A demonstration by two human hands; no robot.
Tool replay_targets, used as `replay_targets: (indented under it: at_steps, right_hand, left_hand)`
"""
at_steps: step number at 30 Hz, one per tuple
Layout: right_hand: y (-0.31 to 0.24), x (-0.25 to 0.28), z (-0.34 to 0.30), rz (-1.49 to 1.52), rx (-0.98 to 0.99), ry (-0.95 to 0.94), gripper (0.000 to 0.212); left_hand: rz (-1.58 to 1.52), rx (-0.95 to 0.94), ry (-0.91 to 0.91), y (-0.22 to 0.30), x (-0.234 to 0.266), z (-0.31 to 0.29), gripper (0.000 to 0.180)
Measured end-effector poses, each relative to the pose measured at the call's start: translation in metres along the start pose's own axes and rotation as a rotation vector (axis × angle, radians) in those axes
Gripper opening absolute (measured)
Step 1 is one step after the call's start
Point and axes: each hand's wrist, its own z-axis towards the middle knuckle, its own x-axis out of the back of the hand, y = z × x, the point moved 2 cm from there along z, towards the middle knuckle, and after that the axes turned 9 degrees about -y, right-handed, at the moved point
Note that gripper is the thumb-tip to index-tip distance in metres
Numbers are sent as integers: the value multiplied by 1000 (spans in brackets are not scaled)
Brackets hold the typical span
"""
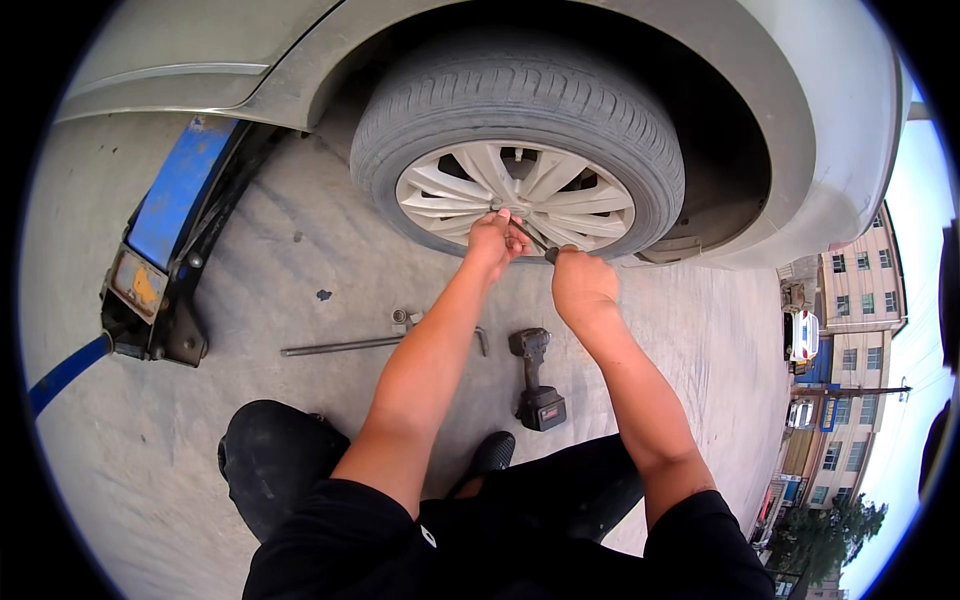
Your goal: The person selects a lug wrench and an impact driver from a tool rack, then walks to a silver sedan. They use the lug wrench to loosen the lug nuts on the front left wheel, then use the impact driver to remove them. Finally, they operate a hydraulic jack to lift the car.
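Observation:
A silver alloy wheel (590,222) with a black tyre (500,105) fills the wheel arch in front of me. My right hand (584,285) is closed around the dark handle of a screwdriver-like tool (528,233). Its thin shaft slants up and left toward the wheel's centre. With its fingers bent, my left hand (490,243) pinches near the shaft's far end, close to the hub. The fingers hide the tip, so I cannot tell what it touches.
On the concrete lie a cordless impact wrench (533,375), a long L-shaped metal bar (345,348) and a small socket (400,316). A blue floor jack (180,205) reaches under the silver car (180,50) at left. My knees and shoe are below.

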Motion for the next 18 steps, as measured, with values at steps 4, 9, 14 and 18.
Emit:
replay_targets:
  at_steps: [4,9,14,18]
  right_hand:
    - [16,55,15,-234,219,-94,20]
    - [-12,12,-7,-46,-29,-70,19]
    - [13,48,-1,-232,125,-100,17]
    - [10,36,-4,-206,118,-73,17]
  left_hand:
    - [-121,-4,20,0,-17,1,30]
    - [-13,24,17,2,0,-6,30]
    - [-110,24,-25,-5,-9,-9,31]
    - [-109,36,22,-11,-10,-11,34]
